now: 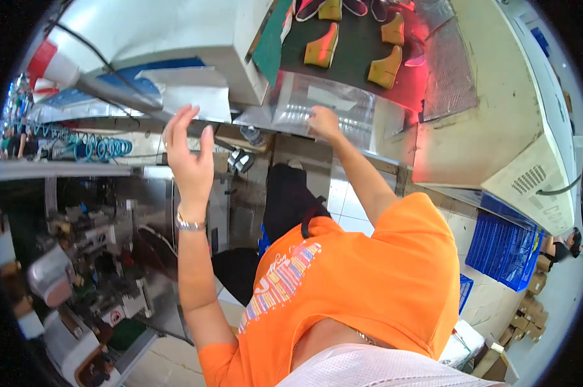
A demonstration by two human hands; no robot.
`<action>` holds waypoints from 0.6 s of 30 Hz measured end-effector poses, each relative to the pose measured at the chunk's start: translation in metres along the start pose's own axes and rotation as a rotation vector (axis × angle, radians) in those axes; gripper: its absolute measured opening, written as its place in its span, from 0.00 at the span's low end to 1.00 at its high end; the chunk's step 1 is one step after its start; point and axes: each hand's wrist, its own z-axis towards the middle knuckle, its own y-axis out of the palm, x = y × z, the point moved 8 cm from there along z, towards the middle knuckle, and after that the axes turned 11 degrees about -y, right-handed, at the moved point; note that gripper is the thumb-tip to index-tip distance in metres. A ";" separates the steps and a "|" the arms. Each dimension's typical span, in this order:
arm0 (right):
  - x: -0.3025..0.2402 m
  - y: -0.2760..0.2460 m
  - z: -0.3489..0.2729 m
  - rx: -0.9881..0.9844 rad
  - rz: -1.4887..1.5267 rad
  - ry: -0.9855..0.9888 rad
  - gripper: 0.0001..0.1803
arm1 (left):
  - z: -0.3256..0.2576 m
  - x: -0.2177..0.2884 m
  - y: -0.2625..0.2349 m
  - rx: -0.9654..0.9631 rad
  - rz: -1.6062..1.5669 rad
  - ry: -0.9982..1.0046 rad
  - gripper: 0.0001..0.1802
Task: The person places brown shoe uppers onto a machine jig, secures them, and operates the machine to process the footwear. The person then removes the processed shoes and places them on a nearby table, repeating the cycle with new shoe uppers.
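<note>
My left hand [189,151] is raised beside a white machine housing [143,29], its fingers stretched and apart with nothing between them. A loose white sheet [195,93] hangs just beyond its fingertips. My right hand [322,122] touches the clear plastic cover [362,122] at the near end of a dark green conveyor belt [353,51]. Its fingers are bent inward, and their tips are partly hidden. On the belt stand several yellow boot-shaped pieces [321,46], with dark shoe parts [309,8] farther back under red light.
A large beige machine housing [498,109] borders the belt on the right. Blue crates [503,250] sit on the floor below it. Left of me is a bench machine [91,258] with metal parts. Coiled teal air hoses [104,148] run at the far left.
</note>
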 end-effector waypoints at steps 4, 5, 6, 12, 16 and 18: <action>0.085 -0.098 0.100 0.554 0.220 0.031 0.19 | 0.089 0.034 0.065 -0.018 0.184 0.162 0.31; 0.090 -0.127 0.125 0.565 0.169 0.053 0.19 | 0.105 0.027 0.081 -0.029 0.233 0.154 0.40; 0.105 -0.152 0.149 0.629 0.125 0.036 0.20 | 0.120 0.025 0.098 -0.043 0.341 0.109 0.44; 0.188 -0.221 0.273 0.683 0.039 0.127 0.23 | 0.145 -0.008 0.155 -0.099 0.556 -0.008 0.44; 0.235 -0.227 0.341 0.642 -0.044 0.188 0.25 | 0.147 -0.011 0.160 -0.098 0.488 -0.050 0.44; 0.251 -0.231 0.375 0.636 -0.043 0.173 0.26 | 0.144 -0.010 0.156 -0.081 0.456 -0.096 0.45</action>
